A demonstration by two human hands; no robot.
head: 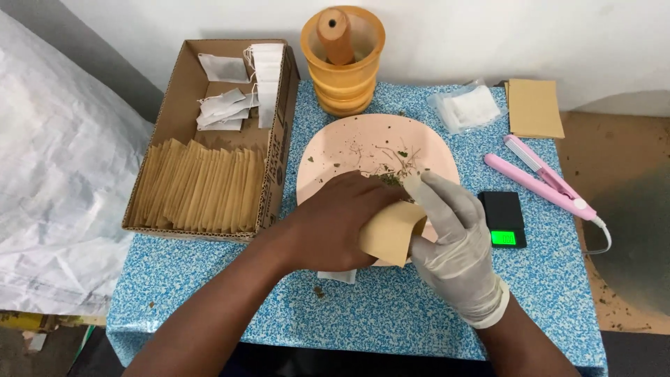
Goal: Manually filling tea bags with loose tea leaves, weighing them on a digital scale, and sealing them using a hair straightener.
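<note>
My bare left hand (328,223) grips a small tan paper pouch (387,234) over the near edge of a pale pink plate (349,143). My right hand (453,241), in a white glove, touches the pouch's open top from the right, its fingers reaching toward dried green herb bits (391,174) scattered on the plate. A white scrap (337,276) sticks out from under my left hand.
A cardboard box (279,139) at left holds a row of tan pouches (199,185) and white tea bags (234,105). Behind the plate stands a wooden mortar with pestle (343,59). Right of it: clear bag (466,108), tan envelopes (534,108), pink sealer (548,178), small black scale (502,218).
</note>
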